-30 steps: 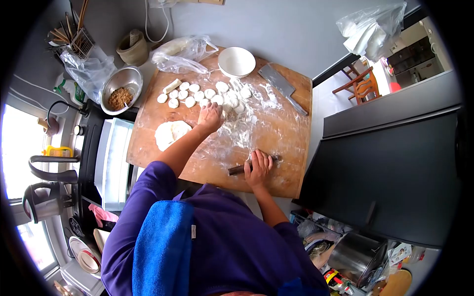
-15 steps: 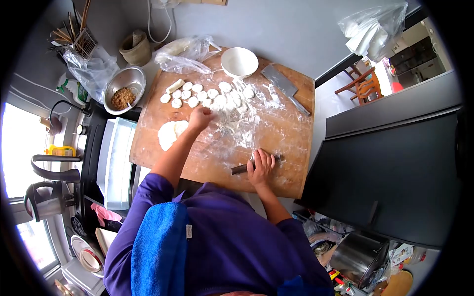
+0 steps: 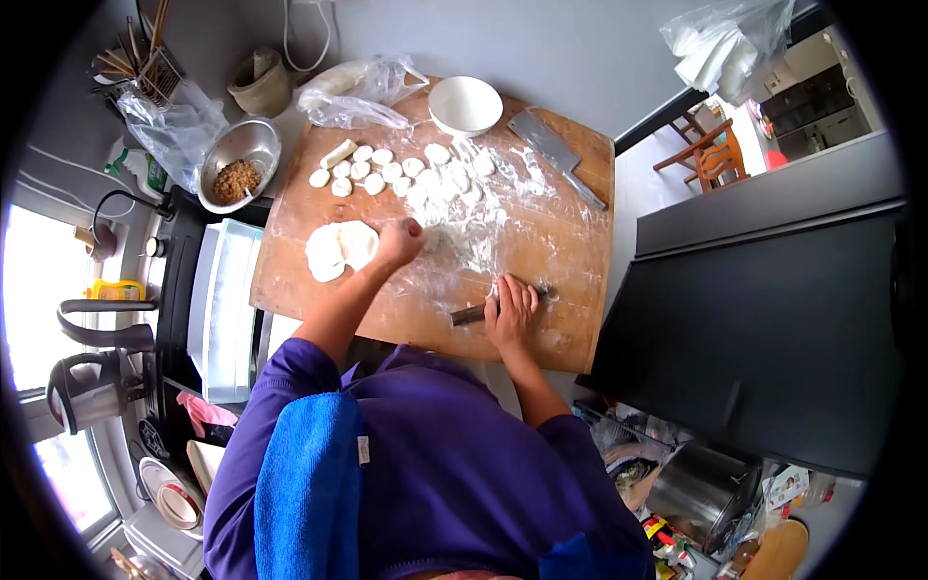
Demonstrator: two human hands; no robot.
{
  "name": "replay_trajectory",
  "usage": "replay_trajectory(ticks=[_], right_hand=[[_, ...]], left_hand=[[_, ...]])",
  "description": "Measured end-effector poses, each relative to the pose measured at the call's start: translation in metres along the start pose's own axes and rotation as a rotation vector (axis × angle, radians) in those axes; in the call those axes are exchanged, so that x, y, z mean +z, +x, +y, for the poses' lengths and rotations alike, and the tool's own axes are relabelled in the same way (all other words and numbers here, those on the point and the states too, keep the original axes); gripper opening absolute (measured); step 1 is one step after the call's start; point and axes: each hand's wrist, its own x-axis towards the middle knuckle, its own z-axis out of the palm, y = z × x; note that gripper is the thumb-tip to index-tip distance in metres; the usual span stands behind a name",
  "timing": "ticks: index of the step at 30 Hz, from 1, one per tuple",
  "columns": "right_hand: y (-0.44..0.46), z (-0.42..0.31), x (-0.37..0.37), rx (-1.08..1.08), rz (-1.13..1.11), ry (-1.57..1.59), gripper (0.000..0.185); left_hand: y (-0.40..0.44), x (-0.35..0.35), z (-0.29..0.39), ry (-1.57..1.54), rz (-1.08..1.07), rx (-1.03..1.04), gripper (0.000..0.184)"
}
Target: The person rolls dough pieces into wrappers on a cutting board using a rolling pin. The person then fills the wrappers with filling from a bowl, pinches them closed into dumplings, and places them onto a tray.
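My right hand (image 3: 512, 302) is closed over a dark rolling pin (image 3: 470, 315), which lies on the floury wooden board (image 3: 561, 333). My left hand (image 3: 398, 244) is held as a fist at the middle of the board; anything inside it is hidden. Just left of it lie flat, overlapping rolled dough wrappers (image 3: 333, 253). Beyond that hand, several small round dough pieces (image 3: 374, 184) are spread out, some in the heap of loose flour (image 3: 449, 193). A short dough roll (image 3: 337, 154) sits behind them.
At the back are a white bowl (image 3: 465, 106) and a plastic bag (image 3: 358, 92) with pale contents. A cleaver (image 3: 556, 155) lies on the right side. Left of the board stands a metal bowl of filling (image 3: 237, 182). A dark panel (image 3: 754, 338) rises on the right.
My left hand has drawn back from the small dough pieces, uncovering more of the rolled wrappers. My right hand stays on the rolling pin. The whole view has shifted slightly.
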Motion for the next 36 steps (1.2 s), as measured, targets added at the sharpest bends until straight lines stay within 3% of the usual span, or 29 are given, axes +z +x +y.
replay_trajectory(ticks=[5,8,10,11,13,15,17,19,22,23,25,28,31,34,35,36], right_hand=[[0.015,-0.005,0.001,0.038,-0.105,-0.032,0.044],[0.05,-0.015,0.016,0.173,-0.188,-0.183,0.052],[0.065,-0.017,0.023,0.303,-0.219,-0.195,0.058],[0.061,-0.016,0.024,0.3,-0.224,-0.197,0.058],[0.048,-0.012,0.026,0.222,-0.111,-0.13,0.059],[0.018,-0.01,0.009,0.205,-0.144,-0.125,0.061],[-0.002,-0.008,-0.009,0.118,-0.292,-0.225,0.06],[0.014,-0.01,-0.001,0.147,-0.302,-0.206,0.061],[0.058,-0.013,0.026,0.212,-0.191,-0.153,0.062],[0.066,-0.015,0.031,0.232,-0.155,-0.149,0.063],[0.06,-0.015,0.029,0.218,-0.124,-0.155,0.062],[0.016,-0.008,0.002,0.124,-0.242,-0.139,0.061],[0.01,-0.007,-0.006,0.141,-0.333,-0.203,0.063],[0.054,-0.009,0.017,0.141,-0.213,-0.172,0.063],[0.066,-0.011,0.025,0.169,-0.185,-0.168,0.063],[0.069,-0.013,0.03,0.182,-0.142,-0.169,0.062]], left_hand=[[-0.055,0.038,0.043,0.107,-0.29,0.05,0.023],[-0.057,0.051,0.049,0.183,-0.22,0.113,0.021],[-0.032,0.048,0.043,0.219,-0.334,0.205,0.018],[-0.023,0.05,0.037,0.223,-0.418,0.19,0.017],[-0.028,0.043,0.032,0.126,-0.404,0.292,0.013],[-0.038,0.036,0.033,0.232,-0.372,0.464,0.015],[-0.058,0.038,0.04,0.103,-0.31,0.184,0.013],[-0.068,0.051,0.039,0.086,-0.218,0.119,0.014],[-0.051,0.051,0.048,0.119,-0.171,0.187,0.019],[-0.041,0.044,0.052,0.21,-0.272,0.265,0.022],[-0.024,0.045,0.052,0.257,-0.462,0.124,0.019],[-0.035,0.043,0.037,0.292,-0.367,0.32,0.017],[-0.05,0.035,0.041,0.166,-0.336,0.197,0.019],[-0.048,0.047,0.049,0.148,-0.297,0.139,0.022],[-0.037,0.056,0.04,0.197,-0.296,0.279,0.025],[-0.028,0.055,0.042,0.275,-0.372,0.288,0.025]])
